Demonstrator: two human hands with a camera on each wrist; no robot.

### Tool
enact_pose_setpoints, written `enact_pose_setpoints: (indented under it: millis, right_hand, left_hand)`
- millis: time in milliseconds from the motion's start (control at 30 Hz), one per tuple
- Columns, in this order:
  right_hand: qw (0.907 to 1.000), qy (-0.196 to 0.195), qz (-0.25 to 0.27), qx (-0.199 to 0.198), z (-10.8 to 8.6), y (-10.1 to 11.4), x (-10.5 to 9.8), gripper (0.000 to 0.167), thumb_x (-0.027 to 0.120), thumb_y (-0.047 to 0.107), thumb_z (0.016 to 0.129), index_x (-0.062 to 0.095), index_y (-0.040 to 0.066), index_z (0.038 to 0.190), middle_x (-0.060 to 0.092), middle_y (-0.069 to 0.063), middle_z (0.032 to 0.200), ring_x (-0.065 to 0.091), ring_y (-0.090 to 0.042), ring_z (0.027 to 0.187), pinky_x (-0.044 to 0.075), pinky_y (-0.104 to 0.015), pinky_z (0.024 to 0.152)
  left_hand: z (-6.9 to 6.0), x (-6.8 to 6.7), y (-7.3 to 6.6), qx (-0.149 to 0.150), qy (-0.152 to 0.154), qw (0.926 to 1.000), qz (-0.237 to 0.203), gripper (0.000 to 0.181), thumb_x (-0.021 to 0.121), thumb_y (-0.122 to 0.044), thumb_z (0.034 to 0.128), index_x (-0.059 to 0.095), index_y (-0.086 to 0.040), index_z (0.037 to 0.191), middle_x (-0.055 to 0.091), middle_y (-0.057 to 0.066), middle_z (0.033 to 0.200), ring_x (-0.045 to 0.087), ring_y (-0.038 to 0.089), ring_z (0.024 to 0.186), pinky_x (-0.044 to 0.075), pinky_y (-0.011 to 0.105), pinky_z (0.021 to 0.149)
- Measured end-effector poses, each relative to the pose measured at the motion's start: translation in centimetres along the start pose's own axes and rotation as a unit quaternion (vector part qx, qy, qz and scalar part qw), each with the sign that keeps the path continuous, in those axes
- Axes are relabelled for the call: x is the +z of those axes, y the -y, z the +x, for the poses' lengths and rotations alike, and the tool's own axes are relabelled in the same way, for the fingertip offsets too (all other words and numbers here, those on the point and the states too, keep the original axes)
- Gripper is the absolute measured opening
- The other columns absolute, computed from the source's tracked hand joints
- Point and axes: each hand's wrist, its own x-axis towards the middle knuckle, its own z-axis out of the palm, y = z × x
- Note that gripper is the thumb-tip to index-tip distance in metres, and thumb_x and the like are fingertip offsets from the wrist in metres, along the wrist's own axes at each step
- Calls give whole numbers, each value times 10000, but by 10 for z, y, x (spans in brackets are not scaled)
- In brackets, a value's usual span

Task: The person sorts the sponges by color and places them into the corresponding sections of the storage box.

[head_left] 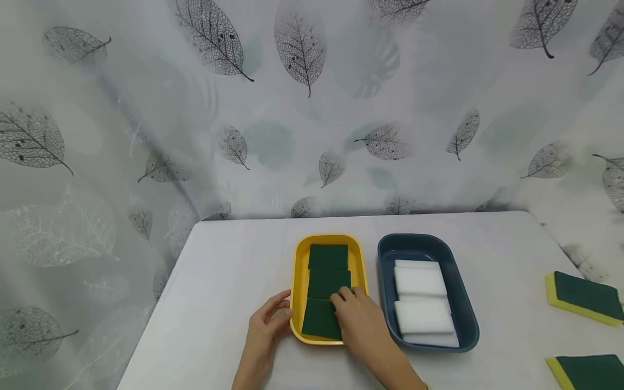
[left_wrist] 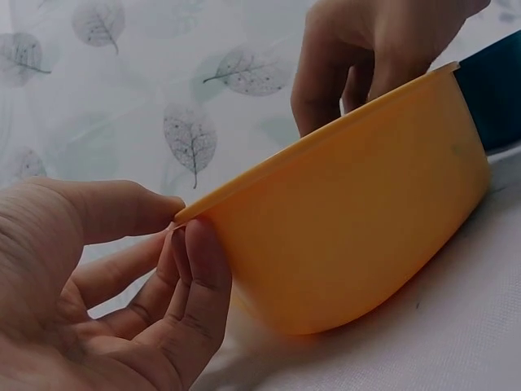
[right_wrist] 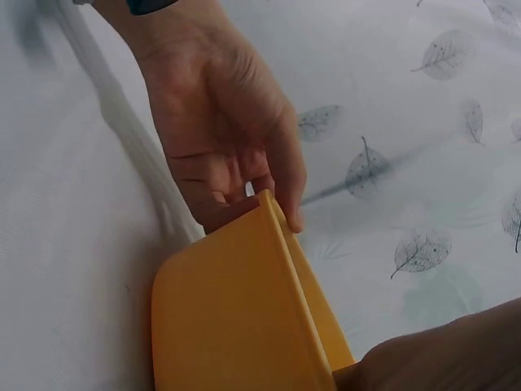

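A yellow tray (head_left: pixel 296 271) stands on the white table, with several green-topped scouring sponges (head_left: pixel 329 256) overlapping in a row inside it. My left hand (head_left: pixel 263 330) pinches the tray's left rim; the left wrist view shows the thumb above and fingers below the rim. My right hand (head_left: pixel 358 322) reaches over the right rim, its bent fingers at the front sponge (head_left: pixel 319 318). In the left wrist view, the tray wall (left_wrist: pixel 350 220) hides those fingertips, so whether they grip the sponge is unclear. The right wrist view shows the left hand (right_wrist: pixel 220 130) on the rim.
To the right of the yellow tray, a dark blue tray (head_left: pixel 469 319) holds several white sponges (head_left: pixel 423 317). Two green-and-yellow sponges, one farther back (head_left: pixel 587 295) and one nearer (head_left: pixel 592 371), lie at the table's right. A leaf-patterned curtain (head_left: pixel 341 124) hangs behind the table (head_left: pixel 219 271).
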Motion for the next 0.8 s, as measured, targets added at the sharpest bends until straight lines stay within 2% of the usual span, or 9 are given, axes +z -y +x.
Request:
enact_pose_setpoints:
  millis: [133, 267, 400, 533, 600, 700, 800]
  right_hand:
    - [9980, 71, 627, -58, -2, -3, -1, 151, 760, 134, 944, 739, 140, 1093, 703, 5, 1082, 661, -203, 993, 606, -372, 854]
    - [9890, 132, 1471, -86, -5, -10, -8, 138, 734, 138, 967, 749, 155, 1103, 717, 48, 1125, 685, -166, 1064, 603, -380, 922]
    - [9696, 343, 2419, -129, -11, -21, -21, 161, 699, 153, 998, 741, 197, 1147, 702, 83, 1221, 659, -141, 1163, 584, -405, 1000]
    - [9512, 300, 3062, -229, -18, -38, -32, 202, 659, 168, 1029, 720, 279, 1187, 694, 103, 1269, 651, -118, 1185, 583, -383, 1013]
    - [9495, 156, 3127, -193, -20, -46, -38, 231, 658, 166, 1030, 708, 328, 1186, 703, 111, 1258, 657, -96, 1176, 590, -352, 1000]
    - [9518, 28, 3067, 71, -22, -58, -45, 287, 666, 152, 1022, 693, 394, 1173, 704, 147, 1241, 654, -47, 1160, 587, -281, 986]
    - [9549, -268, 2954, 111, -24, -73, -53, 304, 663, 110, 1017, 702, 362, 1183, 710, 125, 1246, 662, -41, 1135, 596, -252, 940]
  left_hand:
    - [0, -2, 4, 0, 14, 10000, -49, 538, 750, -186, 949, 595, -58, 1448, 604, 65, 1177, 649, 157, 985, 609, 275, 829]
    - [0, -2, 6, 84, 54, 9999, -106, 534, 751, -180, 945, 600, -57, 1443, 606, 66, 1177, 648, 158, 988, 612, 283, 830]
    - [-1, -2, 4, -9, 52, 10000, -66, 541, 753, -179, 943, 596, -49, 1444, 607, 65, 1166, 648, 160, 962, 615, 288, 828]
    - [0, -2, 3, -128, 89, 9999, -27, 547, 755, -201, 944, 596, -64, 1448, 597, 69, 1175, 639, 165, 959, 616, 295, 832]
    - [1, -1, 3, -149, 122, 9998, -35, 553, 754, -220, 949, 590, -73, 1456, 592, 67, 1186, 637, 165, 969, 615, 295, 837]
    - [2, -1, 2, -205, 121, 9997, -76, 566, 752, -237, 956, 578, -79, 1470, 588, 61, 1193, 636, 160, 975, 613, 286, 838]
    - [3, 0, 1, -202, 93, 9996, -146, 574, 751, -235, 957, 567, -77, 1478, 583, 68, 1200, 636, 161, 978, 615, 286, 843]
